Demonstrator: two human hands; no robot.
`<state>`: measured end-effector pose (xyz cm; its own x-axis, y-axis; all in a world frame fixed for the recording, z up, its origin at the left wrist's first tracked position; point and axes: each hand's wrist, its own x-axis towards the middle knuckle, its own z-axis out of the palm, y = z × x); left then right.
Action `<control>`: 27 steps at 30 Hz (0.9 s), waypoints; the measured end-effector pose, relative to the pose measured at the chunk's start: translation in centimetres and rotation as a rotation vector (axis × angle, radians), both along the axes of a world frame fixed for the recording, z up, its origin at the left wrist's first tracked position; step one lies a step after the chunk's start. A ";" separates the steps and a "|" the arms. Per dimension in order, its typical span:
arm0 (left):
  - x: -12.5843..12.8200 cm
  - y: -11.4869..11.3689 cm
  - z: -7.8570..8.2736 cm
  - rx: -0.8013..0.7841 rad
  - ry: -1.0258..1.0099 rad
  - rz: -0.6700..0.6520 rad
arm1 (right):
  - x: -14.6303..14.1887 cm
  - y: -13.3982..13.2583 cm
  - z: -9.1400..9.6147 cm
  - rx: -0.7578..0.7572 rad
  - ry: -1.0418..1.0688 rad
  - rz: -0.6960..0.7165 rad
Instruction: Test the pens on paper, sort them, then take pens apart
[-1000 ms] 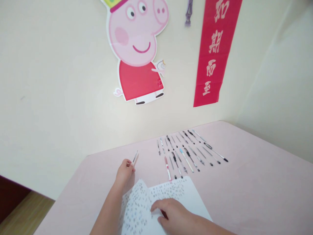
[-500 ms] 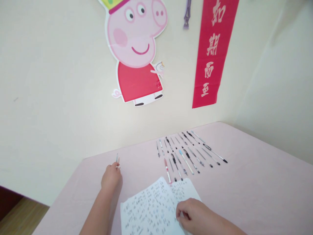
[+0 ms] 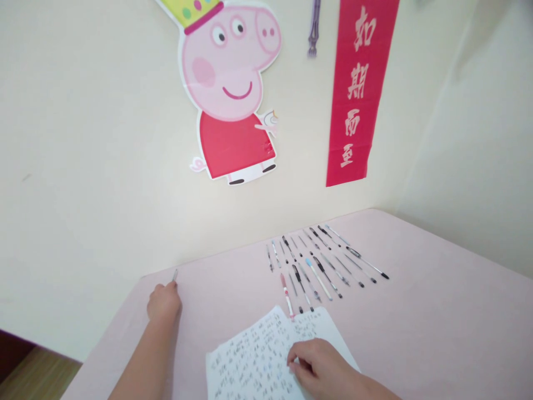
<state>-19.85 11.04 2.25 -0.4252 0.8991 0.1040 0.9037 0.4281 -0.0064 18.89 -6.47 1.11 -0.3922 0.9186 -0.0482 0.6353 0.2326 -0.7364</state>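
My left hand (image 3: 163, 303) is closed round a pen (image 3: 175, 275) whose end sticks out past the fingers, near the far left corner of the pink table (image 3: 437, 328). A white sheet of paper (image 3: 258, 355) covered in small scribbles lies before me. On its right part rests my right hand (image 3: 318, 366), fingers curled and pressed onto the sheet, with nothing visible in them. Beyond the paper, several pens (image 3: 320, 261) lie side by side in rows.
The table stands in a corner of cream walls. On the wall hang a pink cartoon pig cut-out (image 3: 231, 89), a red banner with gold characters (image 3: 356, 89) and a small purple ornament (image 3: 313, 28). Wooden floor (image 3: 37, 378) shows at the lower left.
My left hand has carried the pen leftward toward the table's far left corner. The paper has been flattened out, and my right hand has shifted a little on it.
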 end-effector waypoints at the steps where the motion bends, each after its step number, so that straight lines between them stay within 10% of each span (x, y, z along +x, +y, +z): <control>1: -0.2 0.1 0.0 0.001 -0.001 0.006 | 0.1 0.0 -0.1 0.008 0.001 -0.006; 15: 0.6 -0.7 0.8 0.103 0.082 -0.072 | 0.5 0.4 -0.7 0.024 0.041 -0.057; 27: 18.6 -0.1 2.5 -0.007 -0.220 -0.696 | 1.0 0.6 -0.4 0.045 0.000 -0.037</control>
